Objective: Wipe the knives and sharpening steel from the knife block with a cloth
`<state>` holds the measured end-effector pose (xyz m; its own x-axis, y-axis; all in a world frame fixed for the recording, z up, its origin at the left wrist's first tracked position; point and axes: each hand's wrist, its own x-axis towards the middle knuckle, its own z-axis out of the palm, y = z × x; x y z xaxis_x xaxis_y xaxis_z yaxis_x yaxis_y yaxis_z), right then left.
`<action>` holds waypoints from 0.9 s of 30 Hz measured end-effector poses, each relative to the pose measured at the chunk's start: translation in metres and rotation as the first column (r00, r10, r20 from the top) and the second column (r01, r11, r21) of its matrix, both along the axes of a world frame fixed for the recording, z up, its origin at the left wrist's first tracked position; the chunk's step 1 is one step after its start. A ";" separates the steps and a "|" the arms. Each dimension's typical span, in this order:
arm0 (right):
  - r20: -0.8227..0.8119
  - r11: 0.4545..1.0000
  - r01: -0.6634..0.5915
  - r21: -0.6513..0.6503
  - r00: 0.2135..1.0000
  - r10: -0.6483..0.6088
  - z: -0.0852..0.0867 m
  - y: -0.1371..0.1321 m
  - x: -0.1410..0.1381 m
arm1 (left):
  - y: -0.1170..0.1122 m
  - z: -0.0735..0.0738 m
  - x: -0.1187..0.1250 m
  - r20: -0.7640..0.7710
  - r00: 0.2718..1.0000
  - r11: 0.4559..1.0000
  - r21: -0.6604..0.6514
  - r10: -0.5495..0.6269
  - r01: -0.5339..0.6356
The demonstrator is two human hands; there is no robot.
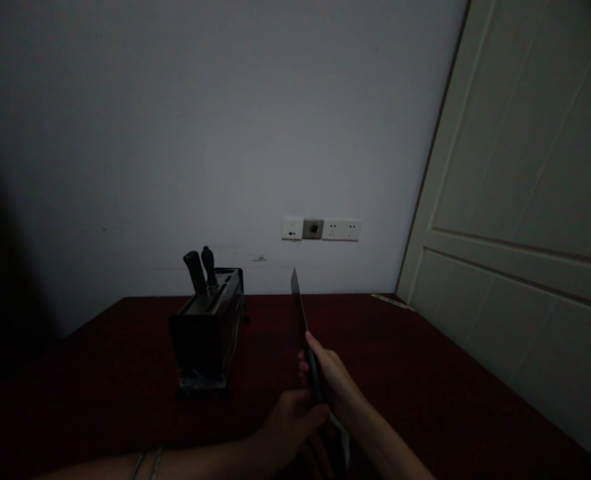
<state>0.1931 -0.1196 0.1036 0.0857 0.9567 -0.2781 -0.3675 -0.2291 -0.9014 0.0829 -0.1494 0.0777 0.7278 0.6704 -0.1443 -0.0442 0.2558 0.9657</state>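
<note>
A kitchen knife (298, 293) points away from me, blade raised above the table with its edge nearly in line with my view. My right hand (332, 373) is closed round its black handle, thumb along the top near the blade. At the handle's rear end, my left hand (295, 423) is bent round it, the thumb lying across the handle; its lower fingers are in shadow. Below the hands is a dark shape with a pale edge (344, 440) that I cannot make out. To the left stands a dark knife block (202, 340) with two black-handled tools (195, 272) in its slots.
The dark red table (375, 360) reaches back to a pale wall (225, 133) with a row of sockets and a switch (320, 229). A white panelled door (515, 200) rises at the right. A thin printed strip (392, 302) lies at the table's back right corner.
</note>
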 end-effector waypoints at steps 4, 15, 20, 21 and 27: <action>0.024 1.000 0.018 -0.007 1.000 -0.018 -0.006 0.005 0.002 | 0.001 -0.006 0.005 -0.018 1.000 1.000 0.001 0.008 -0.008; -0.112 0.995 -0.008 -0.100 0.994 -0.003 -0.022 0.017 0.010 | 0.006 -0.012 0.003 -0.348 0.932 0.897 0.437 0.100 0.067; -0.333 0.986 -0.145 -0.080 0.936 0.110 -0.018 0.013 0.027 | 0.003 -0.011 -0.012 -0.389 0.919 0.653 0.711 0.056 0.261; -0.380 0.981 -0.182 -0.062 0.913 0.146 -0.017 0.012 0.030 | 0.005 -0.014 -0.014 -0.420 0.907 0.555 0.762 0.030 0.335; -0.565 0.937 -0.330 0.118 0.753 0.336 -0.017 0.007 0.041 | 0.021 -0.059 -0.014 -0.572 0.817 0.151 0.803 -0.071 0.576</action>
<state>0.2342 -0.1126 0.0863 -0.4095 0.8976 -0.1630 -0.7140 -0.4266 -0.5551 0.0692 -0.1285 0.0186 0.9765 0.1917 0.0981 0.1396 -0.9103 0.3897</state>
